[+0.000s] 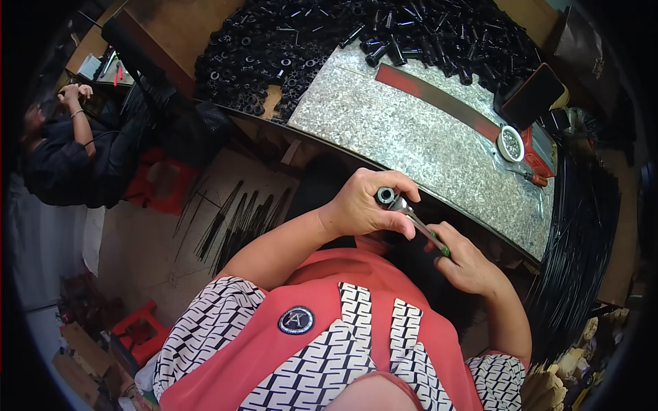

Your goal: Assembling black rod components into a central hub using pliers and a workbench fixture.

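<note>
My left hand (363, 205) is curled around a dark metal tube (385, 196), whose round, hollow end faces up between thumb and forefinger. In my right hand (468, 262) are silver pliers (419, 224) with green on the handles, and the fingers are closed on them. The jaws of the pliers reach the tube beside my left thumb; whether they grip it cannot be made out. Both hands are held in front of my body, just off the near edge of the speckled grey worktop (370, 116).
Black tubes (439, 38) and black ring-shaped parts (253, 68) are heaped at the back. A long dark red strip (439, 103), a white bowl (510, 143), a phone (531, 96) and a screwdriver (537, 179) lie right. Black rods (576, 233) stand at far right. Another person (82, 151) sits at left.
</note>
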Tool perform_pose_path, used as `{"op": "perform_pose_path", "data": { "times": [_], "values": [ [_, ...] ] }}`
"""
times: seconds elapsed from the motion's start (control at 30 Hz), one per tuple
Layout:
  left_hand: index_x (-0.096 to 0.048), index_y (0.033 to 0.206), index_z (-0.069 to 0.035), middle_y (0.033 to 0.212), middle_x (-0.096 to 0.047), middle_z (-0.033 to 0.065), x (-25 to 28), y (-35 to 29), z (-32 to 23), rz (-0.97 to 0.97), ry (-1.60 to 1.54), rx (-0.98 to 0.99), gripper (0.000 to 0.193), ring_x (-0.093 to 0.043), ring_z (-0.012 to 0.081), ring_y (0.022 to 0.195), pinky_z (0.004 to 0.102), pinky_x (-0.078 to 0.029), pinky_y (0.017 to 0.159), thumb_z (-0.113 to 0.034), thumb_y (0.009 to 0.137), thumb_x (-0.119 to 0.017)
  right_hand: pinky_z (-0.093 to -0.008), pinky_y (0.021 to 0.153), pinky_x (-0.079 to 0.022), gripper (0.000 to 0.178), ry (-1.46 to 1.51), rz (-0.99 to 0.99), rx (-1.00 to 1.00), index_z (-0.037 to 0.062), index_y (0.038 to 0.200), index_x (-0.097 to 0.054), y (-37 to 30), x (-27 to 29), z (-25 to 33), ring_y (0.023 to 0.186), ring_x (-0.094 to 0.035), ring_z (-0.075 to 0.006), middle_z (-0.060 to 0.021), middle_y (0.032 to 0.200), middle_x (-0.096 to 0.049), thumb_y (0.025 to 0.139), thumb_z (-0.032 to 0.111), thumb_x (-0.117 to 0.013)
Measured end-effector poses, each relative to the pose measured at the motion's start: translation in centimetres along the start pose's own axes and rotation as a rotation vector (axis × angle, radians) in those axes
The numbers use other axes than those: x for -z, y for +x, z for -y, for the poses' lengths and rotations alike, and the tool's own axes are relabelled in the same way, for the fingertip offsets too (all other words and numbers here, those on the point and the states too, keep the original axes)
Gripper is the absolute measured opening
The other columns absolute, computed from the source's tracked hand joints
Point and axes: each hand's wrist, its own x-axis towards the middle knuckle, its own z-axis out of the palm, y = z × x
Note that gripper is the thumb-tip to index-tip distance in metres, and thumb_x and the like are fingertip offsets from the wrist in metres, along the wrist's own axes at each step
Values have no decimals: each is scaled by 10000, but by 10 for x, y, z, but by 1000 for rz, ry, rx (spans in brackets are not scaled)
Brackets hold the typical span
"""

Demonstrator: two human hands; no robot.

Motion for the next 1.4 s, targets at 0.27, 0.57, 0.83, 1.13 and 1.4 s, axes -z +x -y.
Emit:
{"op": "perform_pose_path", "data": {
  "times": [0.27, 0.57, 0.83, 1.13, 1.4],
  "values": [
    [-677, 917, -42, 754, -607, -21, -4, -6, -6, -75, -161, 109, 458, -530, 40, 670, 195, -419, 590, -221, 567, -912, -364, 801, -465, 269, 137, 33, -121, 31, 1073, -484, 5, -7, -1, 870, -598, -251, -116, 920, -607, 846, 148, -567],
    [-676, 921, -38, 735, -610, -13, -8, -5, -6, -68, -73, 45, 473, -533, 40, 646, 201, -420, 574, -273, 577, -899, -403, 562, -430, 323, 18, -109, -79, 6, 849, -486, 10, -11, -2, 607, -562, -373, -193, 648, -553, 877, 277, -659],
    [-660, 986, -44, 675, -555, -35, -11, -4, -6, -84, -35, 66, 498, -489, 30, 617, 196, -408, 572, -282, 611, -886, -389, 499, -380, 304, -30, -227, -41, 24, 790, -505, 9, -12, -7, 512, -479, -336, -165, 575, -471, 865, 262, -679],
    [-475, 1239, -23, 529, -348, -91, -8, -7, -5, -74, -2, 99, 755, -299, -8, 505, 171, -260, 496, -263, 642, -869, -389, 588, -450, 165, -333, -745, -125, 17, 940, -607, 11, 51, -29, 616, -600, -328, -204, 687, -583, 890, 174, -609],
    [-442, 1277, -10, 523, -353, -92, -8, -6, -12, -71, 24, 96, 854, -307, 0, 495, 167, -255, 506, -336, 611, -865, -475, 697, -459, 181, -727, -820, -343, 17, 934, -625, 32, 150, -70, 804, -604, -423, -239, 792, -623, 867, 185, -622]
  ]
}}
